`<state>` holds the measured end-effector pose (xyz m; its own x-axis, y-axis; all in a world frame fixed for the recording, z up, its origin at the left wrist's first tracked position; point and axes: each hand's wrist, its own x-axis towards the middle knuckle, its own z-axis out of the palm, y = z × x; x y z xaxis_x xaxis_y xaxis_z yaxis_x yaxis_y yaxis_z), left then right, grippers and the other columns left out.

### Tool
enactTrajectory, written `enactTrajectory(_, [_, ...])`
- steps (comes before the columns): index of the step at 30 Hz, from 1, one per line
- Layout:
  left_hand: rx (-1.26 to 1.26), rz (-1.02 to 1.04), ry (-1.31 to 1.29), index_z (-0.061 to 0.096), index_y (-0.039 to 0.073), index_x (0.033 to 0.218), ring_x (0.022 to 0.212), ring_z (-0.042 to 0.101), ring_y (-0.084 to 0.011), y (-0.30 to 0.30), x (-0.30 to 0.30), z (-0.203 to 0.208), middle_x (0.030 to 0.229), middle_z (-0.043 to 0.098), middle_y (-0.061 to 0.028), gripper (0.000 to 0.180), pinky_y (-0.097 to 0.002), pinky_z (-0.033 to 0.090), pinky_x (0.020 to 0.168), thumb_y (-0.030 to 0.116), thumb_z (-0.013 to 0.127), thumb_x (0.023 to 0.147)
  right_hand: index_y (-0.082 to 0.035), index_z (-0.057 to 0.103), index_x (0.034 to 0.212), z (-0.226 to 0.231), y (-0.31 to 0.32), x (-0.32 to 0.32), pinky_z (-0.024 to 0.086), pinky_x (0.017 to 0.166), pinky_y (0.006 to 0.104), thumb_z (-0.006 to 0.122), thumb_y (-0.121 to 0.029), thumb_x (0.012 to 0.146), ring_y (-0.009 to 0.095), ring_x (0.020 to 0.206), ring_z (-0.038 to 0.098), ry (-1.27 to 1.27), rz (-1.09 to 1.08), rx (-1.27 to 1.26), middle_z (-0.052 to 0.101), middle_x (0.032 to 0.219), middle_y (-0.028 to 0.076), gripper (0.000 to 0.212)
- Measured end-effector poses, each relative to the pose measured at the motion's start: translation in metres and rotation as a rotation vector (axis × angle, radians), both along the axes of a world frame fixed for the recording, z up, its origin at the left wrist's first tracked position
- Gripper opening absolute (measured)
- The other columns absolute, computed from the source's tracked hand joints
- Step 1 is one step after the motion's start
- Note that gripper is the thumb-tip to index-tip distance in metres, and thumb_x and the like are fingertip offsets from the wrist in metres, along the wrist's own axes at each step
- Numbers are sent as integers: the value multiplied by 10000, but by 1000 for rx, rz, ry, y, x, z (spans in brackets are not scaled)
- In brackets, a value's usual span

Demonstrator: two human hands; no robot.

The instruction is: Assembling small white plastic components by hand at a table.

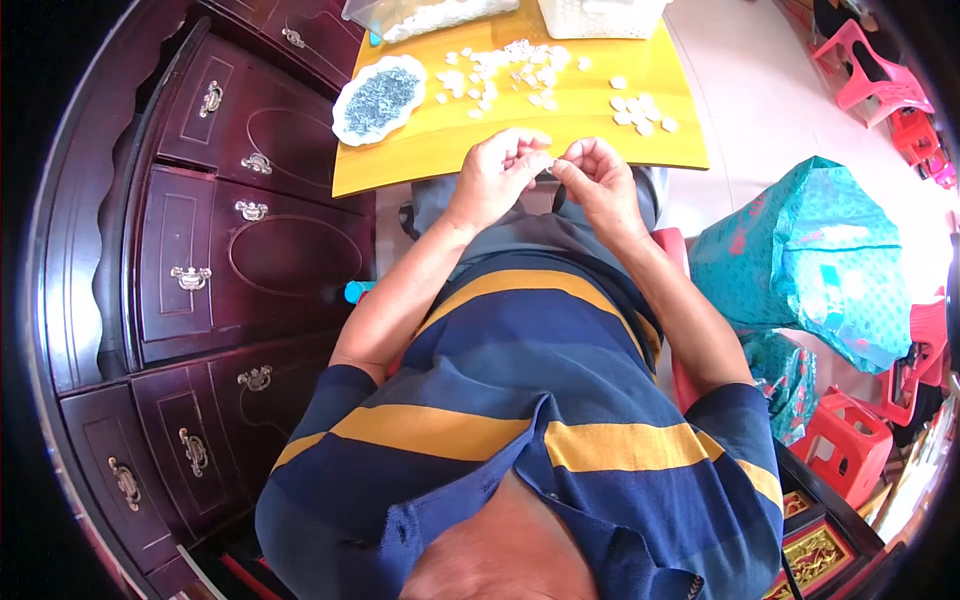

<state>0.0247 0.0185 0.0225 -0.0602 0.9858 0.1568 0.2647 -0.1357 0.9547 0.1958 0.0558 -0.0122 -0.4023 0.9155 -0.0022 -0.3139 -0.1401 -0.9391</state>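
My left hand point(497, 178) and my right hand point(602, 186) meet over my lap, just off the near edge of the yellow table point(560, 140). Both are closed in a pinch, fingertips close together on a small white piece point(549, 169); its details are too small to make out. Beyond my hands, many small white pieces point(487, 72) lie scattered on the tabletop, with a smaller cluster point(641, 110) at the right. To the left, a white scalloped dish point(345, 122) holds a heap of small dark grey-blue parts point(382, 98).
Two plastic bins stand at the table's far edge, one clear point(430, 18) and one white point(603, 20), both with pale pieces inside. Dark wooden drawers point(250, 250) line the left. At the right are a large teal bag point(810, 250) and red plastic stools point(850, 445).
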Motion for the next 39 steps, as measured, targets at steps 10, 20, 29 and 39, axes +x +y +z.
enactTrajectory(10, [259,232,720,717,81,983,734,713,-212,88,-109,-25,926,725,-92,152,-335,547,672,197,642,917,-83,583,1013,-2,3,8,415,587,170,683,-78,937,13,710,526,-29,-28,26,608,839,-54,126])
enactTrajectory(20, [25,162,860,731,67,921,668,703,-189,111,-97,-20,755,727,-79,202,-325,536,654,263,701,882,-31,589,1044,-1,6,12,452,598,193,685,-81,929,41,696,540,-63,-39,24,618,840,-14,157])
enactTrajectory(29, [33,146,905,700,66,916,733,693,-225,114,-95,-16,768,708,-86,224,-364,531,686,267,717,820,-81,592,1035,-4,5,13,431,615,168,685,-104,942,14,757,552,-63,-27,41,626,862,-56,133])
enactTrajectory(39, [179,-11,392,697,47,1020,693,601,-63,61,-46,9,828,677,-20,139,-225,500,651,113,698,897,-46,600,1040,1,4,13,451,611,180,678,-94,939,27,733,551,-49,-32,32,625,861,-30,137])
